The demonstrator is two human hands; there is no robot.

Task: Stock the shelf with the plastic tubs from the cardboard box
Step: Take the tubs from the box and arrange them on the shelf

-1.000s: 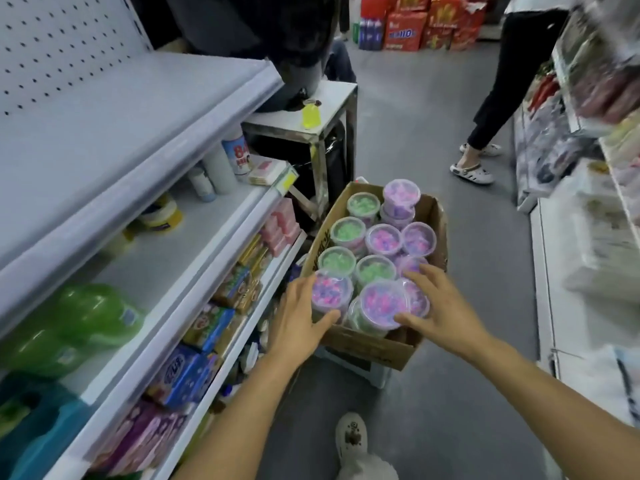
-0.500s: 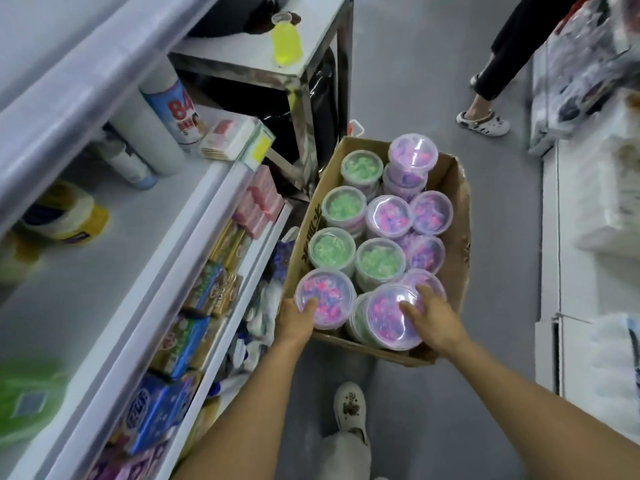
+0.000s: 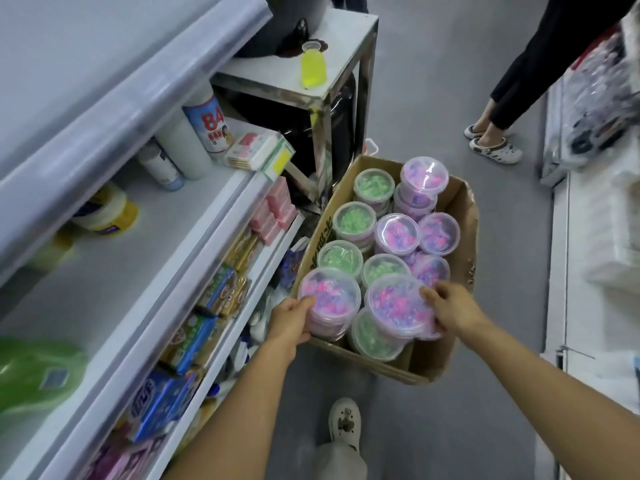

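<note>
Head view: the left hand (image 3: 291,322) grips one pink-purple tub (image 3: 329,295) and the right hand (image 3: 450,311) grips another (image 3: 398,306), both at the near end of the cardboard box (image 3: 464,209). Lifting two at once risks a slip or toppling stacked neighbours. A shelf can (image 3: 207,128) reads "84".

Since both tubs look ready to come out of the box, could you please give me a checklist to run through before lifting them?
1. Left hand grips the near-left pink-and-purple tub: ok.
2. Right hand grips the raised pink-and-purple tub: ok.
3. Lids seated on both tubs: cannot tell.
4. Green tub beneath the raised one left behind in the cardboard box: ok.
5. Bare space on the middle shelf: ok.
</note>
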